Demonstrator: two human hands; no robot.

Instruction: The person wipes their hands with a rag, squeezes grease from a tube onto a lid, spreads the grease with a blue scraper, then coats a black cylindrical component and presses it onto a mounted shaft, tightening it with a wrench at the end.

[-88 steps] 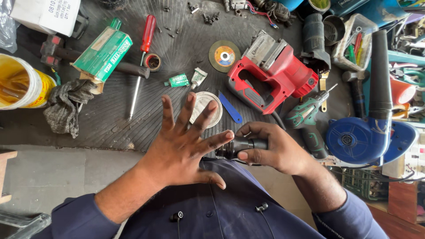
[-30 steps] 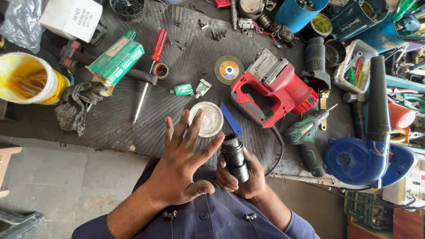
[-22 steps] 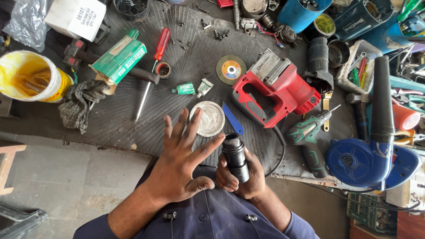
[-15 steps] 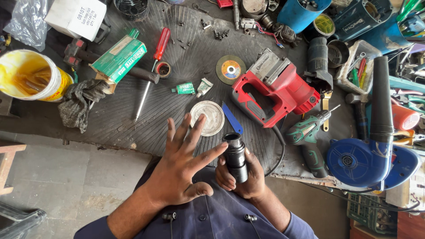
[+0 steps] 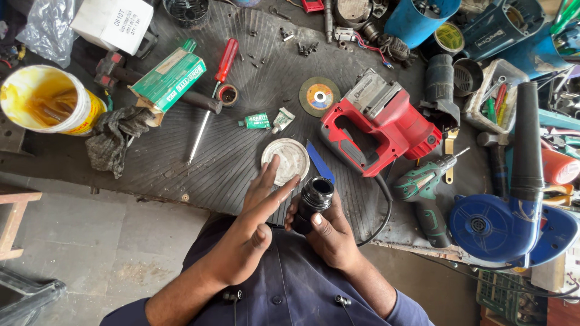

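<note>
My right hand point(image 5: 331, 236) grips a black cylindrical tool part point(image 5: 313, 201), held upright with its round open end facing the camera. My left hand point(image 5: 252, 229) is flat and open, fingers straight, its palm turned edge-on and pressed against the left side of the black part. Both hands hover over the near edge of the dark rubber bench mat point(image 5: 229, 157), just in front of a round white lid point(image 5: 285, 161) and a small blue strip point(image 5: 319, 162).
A red power tool body point(image 5: 380, 124) lies right of centre, a green drill point(image 5: 423, 193) and blue blower point(image 5: 507, 220) further right. A red-handled screwdriver point(image 5: 212, 90), green box point(image 5: 168, 79), grinding disc point(image 5: 319, 96), yellow bucket point(image 5: 45, 102) and rag point(image 5: 115, 136) lie left.
My right hand turned the black part from lying sideways to upright. My left hand has rotated from spread flat, palm down, to edge-on against the part.
</note>
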